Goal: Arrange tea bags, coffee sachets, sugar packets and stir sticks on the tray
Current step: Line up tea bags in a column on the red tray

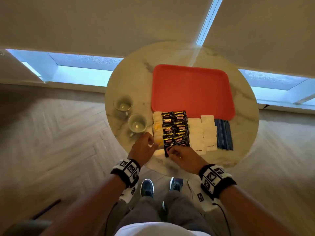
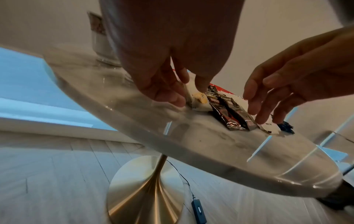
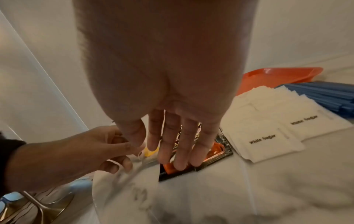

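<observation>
Tray (image 1: 192,89) bare at twelve o'clock; no supplies are on it yet. Left hand (image 1: 143,148) pinches the nearest tea bag (image 2: 199,98); right hand (image 1: 183,155), fingers straight, hovers over the coffee sachets (image 1: 175,128) (contact unclear). Next: lift, carry to tray.

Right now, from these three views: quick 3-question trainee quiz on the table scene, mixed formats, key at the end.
1. True or false: the red tray already holds sachets.
2. Multiple choice: which supplies lie farthest to the person's right? A) tea bags B) coffee sachets C) sugar packets D) stir sticks
3. Short answer: what does each hand reach for, the left hand and the right hand?

Key
1. False: the tray is bare; all supplies lie on the table in front of it.
2. D.
3. Left fingers are at the nearest tea bag; right fingers rest straight on the nearest coffee sachets.
</observation>
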A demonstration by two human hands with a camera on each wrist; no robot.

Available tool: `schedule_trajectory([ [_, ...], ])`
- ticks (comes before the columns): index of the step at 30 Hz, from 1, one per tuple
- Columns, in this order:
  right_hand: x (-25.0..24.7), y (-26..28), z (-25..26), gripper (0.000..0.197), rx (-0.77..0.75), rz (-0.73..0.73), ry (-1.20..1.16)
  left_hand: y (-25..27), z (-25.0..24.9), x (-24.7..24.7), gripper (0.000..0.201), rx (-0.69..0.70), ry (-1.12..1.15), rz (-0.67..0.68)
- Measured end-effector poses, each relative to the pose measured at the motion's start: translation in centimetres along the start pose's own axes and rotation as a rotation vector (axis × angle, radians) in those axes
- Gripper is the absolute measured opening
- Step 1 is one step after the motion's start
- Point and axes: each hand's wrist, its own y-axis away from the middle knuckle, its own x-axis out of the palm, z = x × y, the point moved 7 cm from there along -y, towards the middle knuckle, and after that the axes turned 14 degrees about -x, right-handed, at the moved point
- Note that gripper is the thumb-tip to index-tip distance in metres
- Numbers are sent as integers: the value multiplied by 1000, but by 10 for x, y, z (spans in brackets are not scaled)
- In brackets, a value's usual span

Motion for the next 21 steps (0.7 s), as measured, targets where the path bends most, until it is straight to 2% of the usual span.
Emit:
schedule_trajectory([
  [2,-1,-7,-4,13,4,-36,6,-4,1,0,28,-51,17,-23],
  [5,-1,-12,-11,13,43,-40,13,-6,2,1,21,-56,17,-14],
  [9,-7,-19,-9,13,-9,-42,11,0,15,-7,14,-55,11,-37],
  [12,-11,-23,-10,10,-31,-65,-31,12,17,-10,13,-38,19,-3],
  [14,-12,-25,-9,14,-48,-84,-72,23,13,-14,15,29,27,-7],
  [18,-4,-32,0,37,-166,-15,-7,40,-4,-13,15,218,-12,4],
  [21,-4,-38,9,26,-264,-27,-39,43,-23,-11,18,331,-24,0],
])
